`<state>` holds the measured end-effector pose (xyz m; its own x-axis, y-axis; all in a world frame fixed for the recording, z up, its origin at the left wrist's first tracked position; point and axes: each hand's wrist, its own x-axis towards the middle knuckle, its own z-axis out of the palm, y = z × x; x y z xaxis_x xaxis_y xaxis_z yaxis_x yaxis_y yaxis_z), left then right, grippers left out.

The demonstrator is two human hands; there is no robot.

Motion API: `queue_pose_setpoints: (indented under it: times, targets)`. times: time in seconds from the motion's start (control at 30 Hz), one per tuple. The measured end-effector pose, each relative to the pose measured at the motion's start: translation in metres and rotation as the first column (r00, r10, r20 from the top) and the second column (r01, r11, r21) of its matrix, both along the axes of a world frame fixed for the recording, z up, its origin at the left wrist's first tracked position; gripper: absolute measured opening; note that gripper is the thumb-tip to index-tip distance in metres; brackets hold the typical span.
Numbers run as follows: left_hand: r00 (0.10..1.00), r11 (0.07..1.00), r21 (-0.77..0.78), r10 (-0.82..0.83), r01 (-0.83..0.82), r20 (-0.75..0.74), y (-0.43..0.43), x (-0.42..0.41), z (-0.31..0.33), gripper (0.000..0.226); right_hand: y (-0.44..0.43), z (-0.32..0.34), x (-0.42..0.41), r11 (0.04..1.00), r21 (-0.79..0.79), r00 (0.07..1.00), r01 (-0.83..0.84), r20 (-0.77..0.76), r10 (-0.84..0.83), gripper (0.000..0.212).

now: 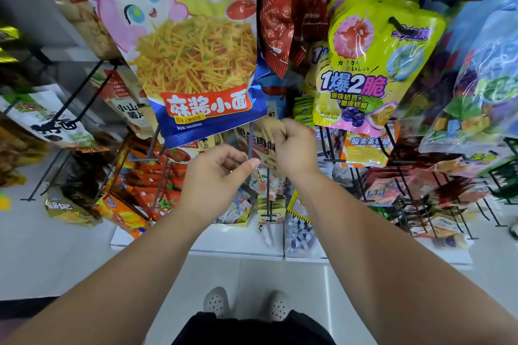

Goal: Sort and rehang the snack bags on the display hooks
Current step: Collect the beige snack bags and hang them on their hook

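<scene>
A tan snack bag (263, 145) with red print hangs low in the middle of the rack, just under a big blue-and-white noodle bag (196, 64). My right hand (294, 145) grips the tan bag's top edge with curled fingers. My left hand (218, 173) is beside it, thumb and fingers pinching around a thin dark display hook (250, 143) that runs down in front of the bag. The bag's lower half is hidden behind both hands.
Yellow-and-pink candy bags (372, 73) hang to the right, dark red bags (283, 14) above centre, orange packs (151, 185) at lower left. Black wire hooks (81, 98) stick out at left. A white base shelf (238, 241) lies below; my shoes (246, 302) stand on pale floor.
</scene>
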<state>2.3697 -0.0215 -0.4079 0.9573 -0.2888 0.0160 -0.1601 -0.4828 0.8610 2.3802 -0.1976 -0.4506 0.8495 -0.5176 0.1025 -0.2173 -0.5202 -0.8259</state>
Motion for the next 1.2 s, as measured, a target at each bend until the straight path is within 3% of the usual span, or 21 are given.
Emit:
queue_pose_setpoints:
  times: [0.23,0.33,0.5,0.6,0.67,0.77,0.9,1.2]
  targets:
    - [1.0,0.999,-0.03,0.021,-0.021,-0.011,0.009,-0.01,-0.005,0.018,0.006,0.0,-0.046,0.995,0.01,0.994,-0.103,0.025,0.103,0.014]
    - [0.996,0.995,-0.076,0.06,-0.065,-0.061,0.022,-0.016,-0.012,0.024,0.011,0.001,-0.059,0.989,0.035,0.99,-0.142,0.013,0.142,0.028]
    - [0.97,0.981,0.014,0.196,-0.196,-0.141,0.035,-0.018,-0.023,0.043,0.017,0.003,-0.078,0.975,0.097,0.98,-0.199,0.007,0.199,0.023]
    - [0.975,0.992,-0.049,0.101,-0.113,-0.199,0.033,-0.013,-0.022,0.036,0.019,0.007,-0.086,0.972,0.063,0.974,-0.227,-0.011,0.228,0.017]
    - [0.968,0.995,-0.099,-0.018,-0.007,-0.25,0.033,-0.009,-0.024,0.045,0.021,0.009,-0.09,0.97,0.059,0.971,-0.237,-0.028,0.239,0.012]
    - [0.934,0.987,-0.161,-0.084,0.029,-0.347,0.032,-0.002,-0.026,0.06,0.023,0.013,-0.097,0.961,0.097,0.964,-0.259,-0.039,0.263,0.011]
    - [0.929,0.981,-0.191,-0.087,0.018,-0.36,0.035,-0.002,-0.023,0.041,0.022,0.017,-0.102,0.942,0.195,0.955,-0.275,-0.057,0.29,0.014]
    - [0.918,0.951,-0.257,0.058,-0.17,-0.393,0.08,-0.004,-0.03,0.021,0.047,0.013,-0.088,0.925,0.344,0.972,-0.164,-0.103,0.211,0.018]
